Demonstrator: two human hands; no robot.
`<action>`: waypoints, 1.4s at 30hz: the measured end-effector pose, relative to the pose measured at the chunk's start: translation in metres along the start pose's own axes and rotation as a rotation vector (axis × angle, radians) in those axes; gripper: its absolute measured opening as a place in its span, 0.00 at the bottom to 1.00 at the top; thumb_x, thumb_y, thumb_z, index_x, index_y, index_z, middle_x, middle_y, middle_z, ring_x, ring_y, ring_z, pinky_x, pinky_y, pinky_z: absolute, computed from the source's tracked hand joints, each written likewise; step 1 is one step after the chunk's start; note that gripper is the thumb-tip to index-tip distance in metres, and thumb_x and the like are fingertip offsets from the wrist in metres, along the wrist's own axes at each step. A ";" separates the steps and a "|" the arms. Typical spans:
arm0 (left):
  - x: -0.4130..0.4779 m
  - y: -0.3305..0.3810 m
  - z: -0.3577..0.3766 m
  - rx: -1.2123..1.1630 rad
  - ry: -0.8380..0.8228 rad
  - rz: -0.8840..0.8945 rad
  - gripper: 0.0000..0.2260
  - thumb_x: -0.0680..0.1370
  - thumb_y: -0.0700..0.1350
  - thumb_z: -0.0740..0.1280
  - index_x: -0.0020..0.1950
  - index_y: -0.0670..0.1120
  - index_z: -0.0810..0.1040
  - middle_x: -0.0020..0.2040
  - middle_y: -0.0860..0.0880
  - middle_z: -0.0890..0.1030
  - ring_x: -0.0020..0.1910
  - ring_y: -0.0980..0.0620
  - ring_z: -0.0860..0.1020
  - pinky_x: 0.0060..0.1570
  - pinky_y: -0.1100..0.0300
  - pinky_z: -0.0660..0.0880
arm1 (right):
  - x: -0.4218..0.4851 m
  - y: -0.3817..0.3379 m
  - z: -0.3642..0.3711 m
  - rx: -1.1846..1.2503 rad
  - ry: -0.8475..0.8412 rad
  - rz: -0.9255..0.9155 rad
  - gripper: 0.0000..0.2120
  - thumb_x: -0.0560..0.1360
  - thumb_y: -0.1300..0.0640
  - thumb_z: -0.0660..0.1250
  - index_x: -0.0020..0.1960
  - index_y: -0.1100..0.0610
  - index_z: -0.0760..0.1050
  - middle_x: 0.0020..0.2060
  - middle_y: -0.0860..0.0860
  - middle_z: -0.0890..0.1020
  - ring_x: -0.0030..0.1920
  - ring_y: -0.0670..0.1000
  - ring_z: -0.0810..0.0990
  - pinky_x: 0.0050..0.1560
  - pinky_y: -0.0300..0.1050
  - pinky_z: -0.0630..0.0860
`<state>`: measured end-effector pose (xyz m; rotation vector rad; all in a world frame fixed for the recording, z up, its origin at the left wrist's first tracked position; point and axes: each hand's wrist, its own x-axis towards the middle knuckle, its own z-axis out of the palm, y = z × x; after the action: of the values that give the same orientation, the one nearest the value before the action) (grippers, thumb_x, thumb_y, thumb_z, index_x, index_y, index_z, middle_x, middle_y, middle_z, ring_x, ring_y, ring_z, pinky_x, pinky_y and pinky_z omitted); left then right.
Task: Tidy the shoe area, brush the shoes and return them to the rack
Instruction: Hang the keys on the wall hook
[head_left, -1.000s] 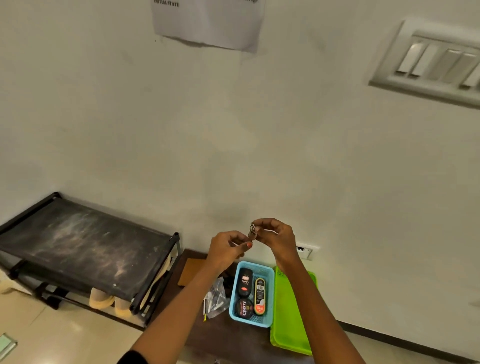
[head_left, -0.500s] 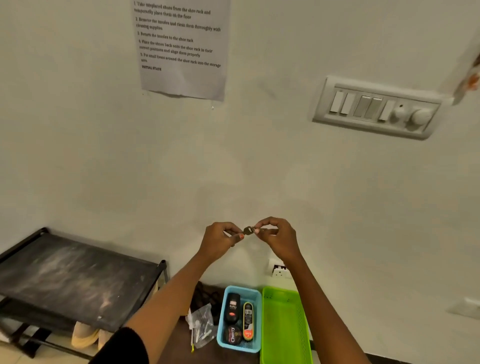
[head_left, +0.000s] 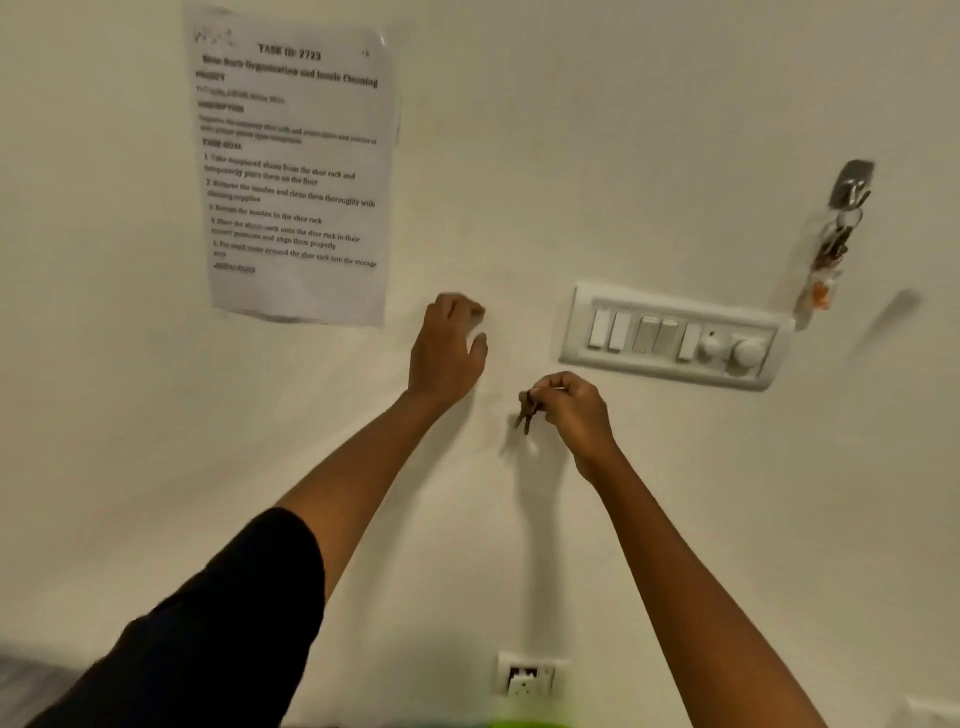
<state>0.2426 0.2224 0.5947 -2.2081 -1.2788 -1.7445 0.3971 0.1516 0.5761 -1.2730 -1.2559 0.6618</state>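
My right hand (head_left: 574, 410) pinches a small bunch of keys (head_left: 525, 413) that hangs from its fingertips in front of the white wall. My left hand (head_left: 449, 345) is raised higher and to the left, empty, with its fingers loosely curled near the wall. A metal wall hook (head_left: 852, 182) at the upper right carries another key bunch with an orange tag (head_left: 823, 260). The shoes, brush and rack are out of view; only a blurred dark corner (head_left: 21, 680) shows at the bottom left.
A printed task sheet (head_left: 293, 171) is taped to the wall at the upper left. A switch panel (head_left: 670, 335) sits right of my hands, a wall socket (head_left: 527, 675) lower down. A green tray edge (head_left: 519, 723) peeks in at the bottom.
The view has tilted up the wall, so the rack and trays dropped out of sight. My hands have parted: the left let go and rose, the right keeps the keys.
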 end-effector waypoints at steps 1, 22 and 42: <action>0.019 0.008 0.002 0.027 0.068 0.089 0.15 0.72 0.38 0.67 0.58 0.41 0.76 0.60 0.44 0.74 0.58 0.45 0.73 0.54 0.54 0.74 | 0.011 -0.013 -0.005 0.045 0.033 -0.016 0.05 0.74 0.62 0.62 0.42 0.55 0.75 0.43 0.53 0.85 0.45 0.49 0.83 0.43 0.39 0.72; 0.148 0.074 0.060 0.353 0.349 0.593 0.24 0.80 0.45 0.55 0.75 0.40 0.60 0.75 0.42 0.62 0.75 0.44 0.59 0.74 0.50 0.55 | 0.085 -0.134 -0.180 0.143 0.598 -0.312 0.05 0.71 0.67 0.66 0.39 0.59 0.77 0.37 0.54 0.79 0.33 0.49 0.78 0.41 0.41 0.79; 0.148 0.075 0.061 0.348 0.447 0.590 0.23 0.79 0.45 0.57 0.74 0.40 0.63 0.73 0.41 0.66 0.73 0.45 0.63 0.73 0.51 0.60 | 0.105 -0.154 -0.246 0.001 0.854 -0.232 0.09 0.67 0.67 0.74 0.47 0.65 0.81 0.42 0.57 0.82 0.32 0.48 0.80 0.27 0.32 0.75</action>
<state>0.3406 0.2868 0.7272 -1.6397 -0.6699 -1.5103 0.6136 0.1291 0.7941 -1.1864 -0.6638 -0.0736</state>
